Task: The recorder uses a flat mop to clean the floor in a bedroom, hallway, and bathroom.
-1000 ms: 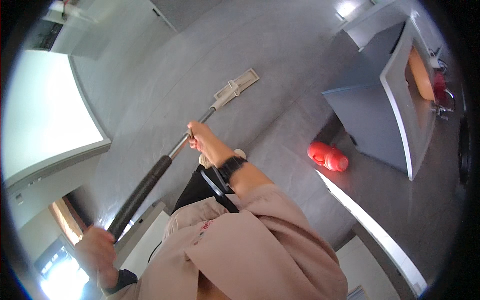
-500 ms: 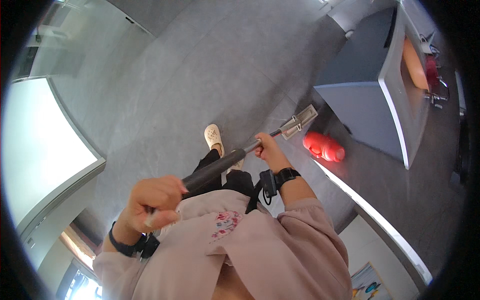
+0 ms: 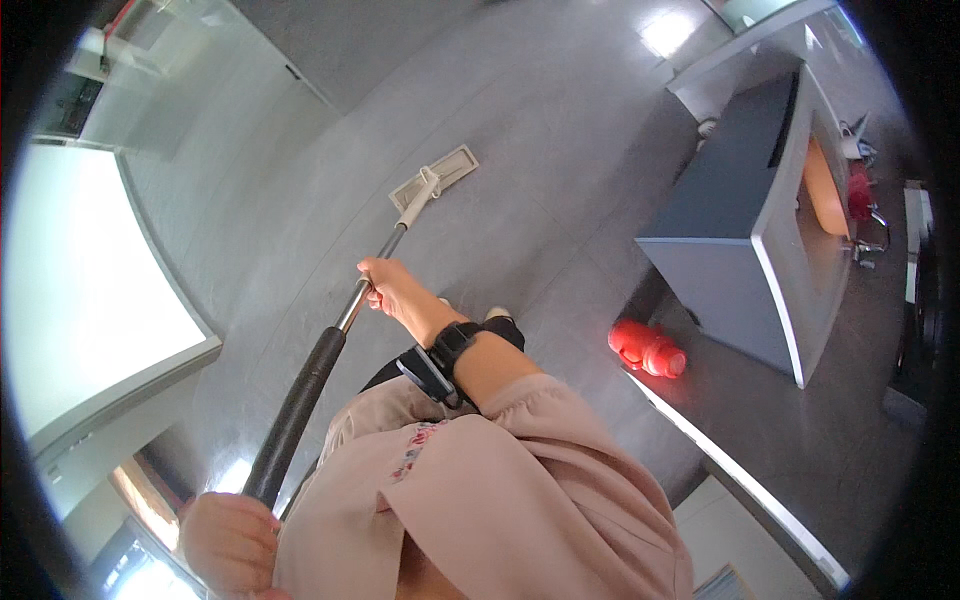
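A flat mop (image 3: 299, 414) runs slantwise from my lower left out over the grey floor. My left hand (image 3: 230, 545) is closed around the top end of its dark grip, close to my body. Lower on the pole, my right hand (image 3: 388, 287) wraps the metal shaft just below the dark grip. The mop's pale rectangular head (image 3: 455, 172) lies on the floor ahead of me, with a light-coloured joint linking it to the shaft. A black band with a small device sits on my right wrist.
On the right, a red canister (image 3: 648, 349) lies on the floor beside a grey desk (image 3: 720, 290). A white-topped cabinet (image 3: 100, 290) stands at the left. Glass panels rise at the far left, and a white-edged low partition (image 3: 740, 480) runs along the lower right.
The mop head has swung from the right, beside the red canister, to the floor ahead on the left. My right hand moved left with the shaft; my left hand dropped lower and nearer my body.
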A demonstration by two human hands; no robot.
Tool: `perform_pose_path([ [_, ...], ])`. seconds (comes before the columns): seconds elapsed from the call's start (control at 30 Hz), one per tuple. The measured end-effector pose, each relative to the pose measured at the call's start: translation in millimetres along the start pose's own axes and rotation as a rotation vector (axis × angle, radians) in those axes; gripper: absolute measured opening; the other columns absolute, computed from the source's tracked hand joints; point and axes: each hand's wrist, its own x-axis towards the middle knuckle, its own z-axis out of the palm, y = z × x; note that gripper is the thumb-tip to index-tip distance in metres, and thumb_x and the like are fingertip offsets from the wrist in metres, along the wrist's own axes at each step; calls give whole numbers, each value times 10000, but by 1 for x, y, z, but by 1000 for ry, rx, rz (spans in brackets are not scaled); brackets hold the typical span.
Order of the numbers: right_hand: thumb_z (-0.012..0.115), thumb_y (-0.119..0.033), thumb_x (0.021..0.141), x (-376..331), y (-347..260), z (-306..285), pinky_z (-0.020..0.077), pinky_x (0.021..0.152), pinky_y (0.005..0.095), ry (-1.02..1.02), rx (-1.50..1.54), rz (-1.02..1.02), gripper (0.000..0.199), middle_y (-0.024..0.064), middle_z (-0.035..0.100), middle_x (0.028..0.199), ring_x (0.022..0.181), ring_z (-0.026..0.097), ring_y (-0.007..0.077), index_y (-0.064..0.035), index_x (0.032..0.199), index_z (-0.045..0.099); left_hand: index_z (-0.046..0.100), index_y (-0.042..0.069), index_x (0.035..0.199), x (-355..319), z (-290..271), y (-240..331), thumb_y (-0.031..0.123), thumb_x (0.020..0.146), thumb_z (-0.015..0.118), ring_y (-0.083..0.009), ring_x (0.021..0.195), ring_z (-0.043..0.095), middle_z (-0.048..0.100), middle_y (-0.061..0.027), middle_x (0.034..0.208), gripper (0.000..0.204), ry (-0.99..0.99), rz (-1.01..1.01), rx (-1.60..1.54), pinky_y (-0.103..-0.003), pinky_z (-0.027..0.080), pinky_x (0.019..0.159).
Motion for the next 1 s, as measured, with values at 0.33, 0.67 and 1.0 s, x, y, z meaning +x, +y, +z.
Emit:
perform_pose_path([
  [0.33,552,-191,696,-61,-90,-195,240,347,257,388,290,-193,183,27,384,547,385,316,114,-66,670,420,441,59,446,120,-8,-105,154,630,553,-151,400,423,463,-39,450,235,422,-63,-502,-308,389,529],
  [0.67,447,-167,726,-23,-123,-288,304,389,270,-10,285,-245,122,39,376,603,482,392,141,-76,682,380,450,20,423,241,-6,-118,139,569,497,-200,421,430,442,-85,440,195,757,-361,-191,-334,403,529],
  [1.0,476,-121,677,-30,-276,-166,200,325,268,87,211,44,185,31,330,453,340,281,110,-74,554,347,432,130,439,324,10,-51,199,672,578,-118,438,448,426,1,427,284,896,-196,250,-284,364,506],
])
